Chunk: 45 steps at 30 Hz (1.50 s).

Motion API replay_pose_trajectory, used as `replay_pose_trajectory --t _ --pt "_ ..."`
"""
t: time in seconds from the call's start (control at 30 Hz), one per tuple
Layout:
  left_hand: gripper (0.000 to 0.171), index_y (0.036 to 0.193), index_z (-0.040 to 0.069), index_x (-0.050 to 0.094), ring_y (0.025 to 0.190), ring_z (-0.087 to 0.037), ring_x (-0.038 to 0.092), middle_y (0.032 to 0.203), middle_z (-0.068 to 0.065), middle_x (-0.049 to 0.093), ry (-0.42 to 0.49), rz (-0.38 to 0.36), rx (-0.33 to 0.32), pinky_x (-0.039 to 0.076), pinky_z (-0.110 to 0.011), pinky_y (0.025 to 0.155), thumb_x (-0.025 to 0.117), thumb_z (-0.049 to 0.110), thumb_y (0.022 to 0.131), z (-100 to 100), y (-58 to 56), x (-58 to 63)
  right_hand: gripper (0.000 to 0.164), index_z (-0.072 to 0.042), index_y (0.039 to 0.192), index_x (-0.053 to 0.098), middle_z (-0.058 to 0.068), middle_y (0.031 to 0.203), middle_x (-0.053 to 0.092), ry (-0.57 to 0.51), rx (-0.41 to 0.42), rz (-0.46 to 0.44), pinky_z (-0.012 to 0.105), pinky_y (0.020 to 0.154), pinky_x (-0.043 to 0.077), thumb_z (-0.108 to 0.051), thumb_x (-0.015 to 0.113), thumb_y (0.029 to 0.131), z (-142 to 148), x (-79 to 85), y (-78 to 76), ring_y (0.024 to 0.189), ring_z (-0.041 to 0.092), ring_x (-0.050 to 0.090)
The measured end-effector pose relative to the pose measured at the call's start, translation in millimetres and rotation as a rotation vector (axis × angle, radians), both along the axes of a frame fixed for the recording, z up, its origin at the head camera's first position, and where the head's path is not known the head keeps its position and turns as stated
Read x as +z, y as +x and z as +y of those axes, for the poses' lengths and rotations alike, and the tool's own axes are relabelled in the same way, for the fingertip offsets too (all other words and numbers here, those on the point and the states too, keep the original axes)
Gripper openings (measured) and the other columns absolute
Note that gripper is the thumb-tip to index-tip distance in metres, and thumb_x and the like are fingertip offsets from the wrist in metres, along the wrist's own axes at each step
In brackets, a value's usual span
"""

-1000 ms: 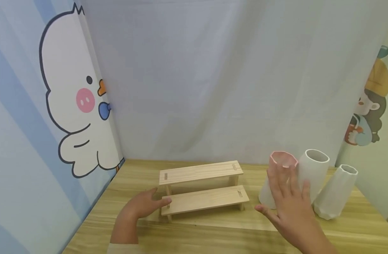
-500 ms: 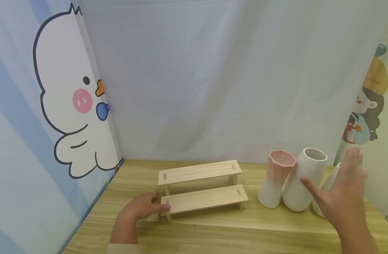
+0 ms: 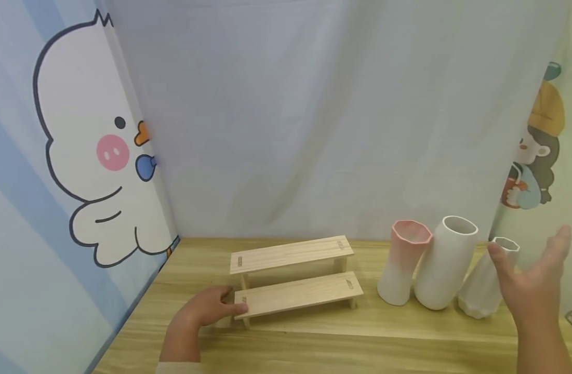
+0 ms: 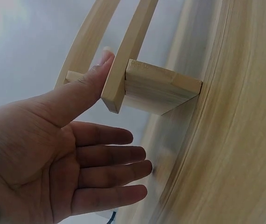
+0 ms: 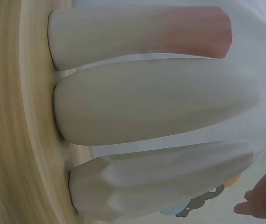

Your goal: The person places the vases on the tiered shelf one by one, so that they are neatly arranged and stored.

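Observation:
A two-tier wooden stand has a lower board (image 3: 297,296) in front and an upper board (image 3: 290,254) behind it. My left hand (image 3: 206,309) is at the stand's left end, its thumb resting on the lower board's corner. In the left wrist view, the four fingers (image 4: 109,175) stretch out straight below that board. To the right, a pink-and-white vase (image 3: 402,265), a smooth white vase (image 3: 444,270) and a smaller faceted white vase (image 3: 482,291) stand in a row. My right hand (image 3: 538,296) is raised beside the faceted vase, fingers extended, holding nothing.
Everything stands on a wood-grain table (image 3: 360,348). A pale curtain (image 3: 290,130) hangs behind it. Printed side panels show a white cartoon bird (image 3: 84,104) on the left and a cartoon figure (image 3: 535,150) on the right.
My right hand has moved right, from in front of the pink-and-white vase, past the others, to beside the faceted vase. My left thumb has shifted slightly toward the lower board's front corner.

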<state>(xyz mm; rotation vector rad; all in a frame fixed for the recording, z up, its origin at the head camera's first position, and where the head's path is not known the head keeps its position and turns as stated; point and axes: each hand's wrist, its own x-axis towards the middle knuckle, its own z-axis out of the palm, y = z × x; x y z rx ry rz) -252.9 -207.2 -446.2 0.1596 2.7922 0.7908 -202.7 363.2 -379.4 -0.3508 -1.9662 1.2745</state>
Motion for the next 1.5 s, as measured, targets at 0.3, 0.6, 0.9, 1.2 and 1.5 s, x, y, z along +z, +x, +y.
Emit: replay_pose_trajectory --t 0.3,0.6,0.9,1.2,1.5 --pt "0.081 0.139 0.008 0.054 0.130 -0.045 0.047 0.139 -0.020 0.055 0.031 -0.006 -0.011 0.039 -0.062 0.104 0.070 0.062 0.081 -2 -0.8 -6.5 0.102 -0.032 0.156 -0.007 -0.008 0.165 -0.001 -0.133 -0.007 0.004 0.037 0.122 0.004 -0.031 0.068 0.087 7 -9.6 -9.1 0.150 0.007 0.008" --pt "0.071 0.135 0.017 0.059 0.130 -0.042 0.048 0.139 -0.015 0.057 0.054 -0.034 -0.011 0.040 -0.062 0.103 0.069 0.062 0.081 -2 -2.3 -6.6 0.097 -0.034 0.155 -0.008 -0.007 0.165 0.000 -0.107 0.011 -0.133 0.038 0.124 0.008 -0.037 0.065 0.091 12 -10.4 -16.1 0.152 0.014 0.010" --pt "0.070 0.136 0.018 0.058 0.132 -0.043 0.046 0.140 -0.014 0.056 0.096 -0.035 -0.018 0.038 -0.063 0.104 0.071 0.059 0.081 0 -2.3 -5.3 0.084 -0.036 0.155 0.007 -0.004 0.161 0.027 -0.019 -0.019 -0.320 0.035 0.106 0.043 -0.049 0.062 0.092 20 -14.2 -23.9 0.142 0.030 0.035" --pt "0.058 0.128 0.019 0.064 0.127 -0.037 0.052 0.132 -0.010 0.062 0.114 -0.015 -0.037 0.041 -0.058 0.104 0.073 0.053 0.082 2 -4.0 -2.6 0.080 -0.032 0.156 0.014 0.010 0.156 0.035 -0.001 0.019 -0.311 0.019 0.085 0.043 -0.046 0.062 0.093 23 -15.2 -28.4 0.118 0.011 0.052" --pt "0.057 0.128 0.018 0.064 0.126 -0.037 0.053 0.130 -0.009 0.063 0.119 -0.040 -0.041 0.042 -0.058 0.103 0.073 0.052 0.083 3 -4.5 -4.5 0.070 -0.031 0.154 0.026 -0.018 0.105 0.047 0.022 0.076 -0.295 0.016 0.065 0.036 -0.047 0.059 0.095 29 -24.0 -27.0 0.083 -0.005 0.043"
